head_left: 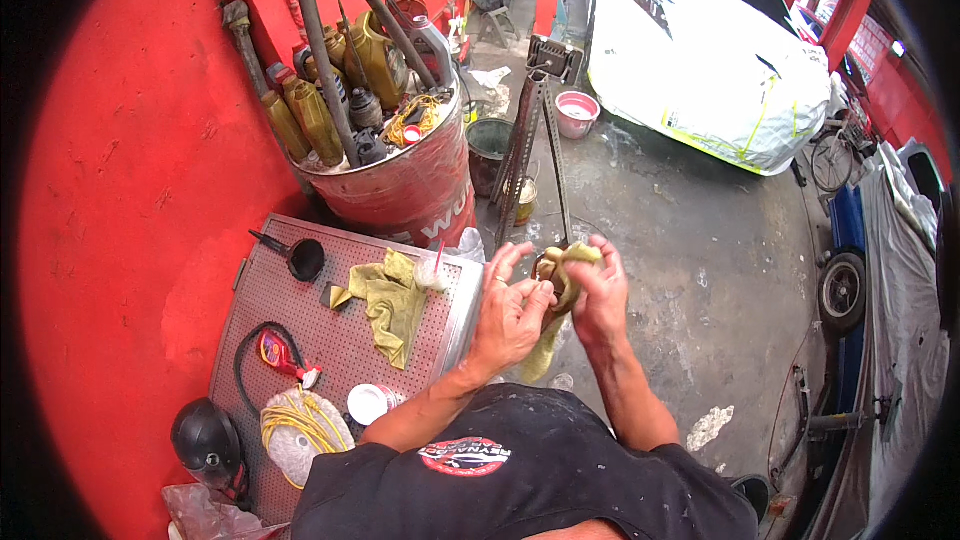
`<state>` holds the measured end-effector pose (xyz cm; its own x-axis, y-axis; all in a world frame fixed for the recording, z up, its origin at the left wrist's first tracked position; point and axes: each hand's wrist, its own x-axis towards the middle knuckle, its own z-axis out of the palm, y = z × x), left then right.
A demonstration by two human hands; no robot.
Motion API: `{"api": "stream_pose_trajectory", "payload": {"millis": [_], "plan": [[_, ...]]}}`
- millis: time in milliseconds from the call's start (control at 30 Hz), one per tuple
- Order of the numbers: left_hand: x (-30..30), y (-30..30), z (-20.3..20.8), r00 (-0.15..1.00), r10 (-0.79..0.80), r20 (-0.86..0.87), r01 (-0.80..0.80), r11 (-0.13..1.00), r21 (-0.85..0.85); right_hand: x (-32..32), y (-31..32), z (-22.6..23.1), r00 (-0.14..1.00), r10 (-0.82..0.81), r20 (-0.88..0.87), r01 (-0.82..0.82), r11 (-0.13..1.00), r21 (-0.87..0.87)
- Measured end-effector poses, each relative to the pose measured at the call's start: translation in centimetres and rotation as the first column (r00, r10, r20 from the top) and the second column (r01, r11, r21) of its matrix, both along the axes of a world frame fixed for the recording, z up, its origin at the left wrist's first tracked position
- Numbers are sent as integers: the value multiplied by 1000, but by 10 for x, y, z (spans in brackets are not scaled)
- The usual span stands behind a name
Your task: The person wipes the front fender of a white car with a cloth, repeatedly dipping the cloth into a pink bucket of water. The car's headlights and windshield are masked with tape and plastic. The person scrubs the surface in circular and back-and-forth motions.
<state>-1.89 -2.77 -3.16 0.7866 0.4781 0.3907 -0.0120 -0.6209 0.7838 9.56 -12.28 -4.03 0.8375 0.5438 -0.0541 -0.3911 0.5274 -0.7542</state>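
In front of my chest both hands are at a yellow-green cloth (pixel 541 358), which hangs down between them. My right hand (pixel 602 302) grips the cloth's upper part, its thumb and fingers bent around it. From the other side my left hand (pixel 513 322) comes in with its thumb and a finger pinched together at the cloth, the other fingers raised. A small dark brown thing shows partly within the cloth; my fingers hide most of it, and I cannot make out its kind.
At left, a perforated metal table (pixel 343 237) carries a black funnel (pixel 305 260), another yellow-green cloth (pixel 392 312), a red spray bottle (pixel 277 350) and a white lid (pixel 369 403). Behind are a red drum (pixel 400 195) of bottles, a metal stand (pixel 521 145), buckets and a covered car (pixel 700 50).
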Motion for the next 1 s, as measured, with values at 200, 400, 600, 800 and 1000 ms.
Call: {"api": "stream_pose_trajectory", "payload": {"millis": [200,400,600,800,1000], "plan": [[0,3,-1,999,-33,-29,32,998,-46,11,2,4,1000,-8,29,9,999,-38],[0,8,-6,999,-25,-29,25,1000,6,0,-3,1,996,59,74,-57,998,-35],[-2,15,4,1000,-12,-26,11,1000,-12,-14,-2,-14,999,29,34,-28,999,-24],[-2,18,3,1000,2,-5,-2,1000,-16,-13,-3,-15,998,49,29,-49,998,25],[3,10,4,998,-62,1,62,996,-66,-3,-6,2,999,34,39,-33,999,-40]]}}
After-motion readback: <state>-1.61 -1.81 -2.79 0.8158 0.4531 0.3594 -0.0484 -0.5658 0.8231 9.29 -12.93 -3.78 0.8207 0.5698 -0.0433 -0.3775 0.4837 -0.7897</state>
